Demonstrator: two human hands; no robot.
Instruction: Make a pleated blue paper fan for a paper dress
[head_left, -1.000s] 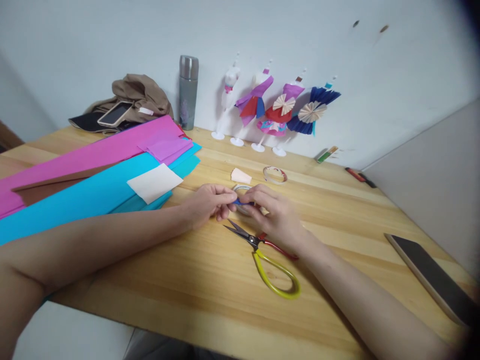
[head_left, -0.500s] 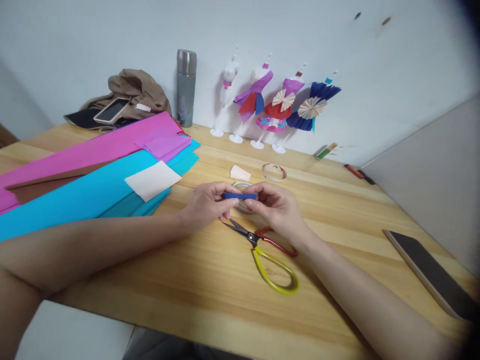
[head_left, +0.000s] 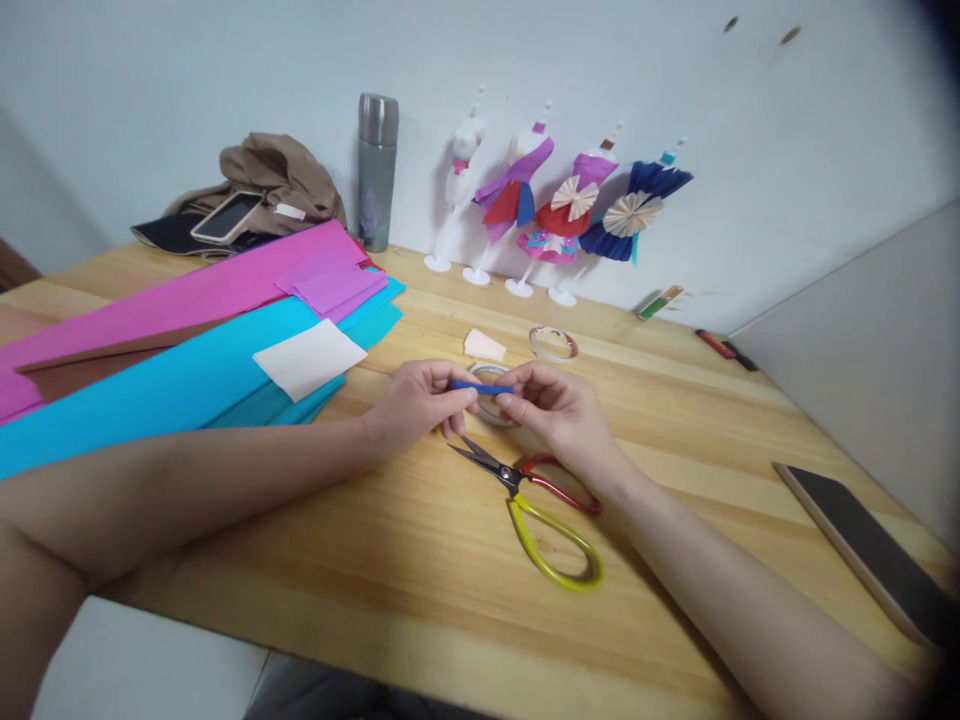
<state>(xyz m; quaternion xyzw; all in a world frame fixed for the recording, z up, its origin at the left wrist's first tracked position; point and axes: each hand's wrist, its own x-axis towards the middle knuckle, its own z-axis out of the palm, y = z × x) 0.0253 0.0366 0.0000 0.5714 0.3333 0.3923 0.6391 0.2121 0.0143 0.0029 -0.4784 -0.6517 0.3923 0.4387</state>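
While two hands pinch it, blue strip [head_left: 484,388]: deep blue, narrow, matte, about level side to side; ends partly hidden by fingers, material hard to tell.
Strip location: between the hands, mid-table, in front of the tape roll [head_left: 491,369] in view; can't tell if touching it.
Left hand [head_left: 416,405]: thumb and index closed on the strip's left end, other fingers curled below; forearm comes in low from the left, nearly flat across the view.
Right hand [head_left: 566,405]: thumb and index gripping the right end, thumb on near side, remaining fingers bent; forearm slants up from lower right.
Scissors [head_left: 508,474]: on the table just below the hands, blades slightly apart, pointing left; one red handle, one yellow.
Pale paper piece [head_left: 484,345]: flat, just beyond the tape roll.
Thin ring [head_left: 559,358]: lying right of the pale paper piece.
Colored paper [head_left: 172,380]: pink, brown and blue lengths at left, white sheet [head_left: 309,360] on top.
Dress forms [head_left: 570,215]: four along the wall, three in colorful outfits, leftmost mostly white.
Flask [head_left: 377,175]: upright, left of the dress forms.
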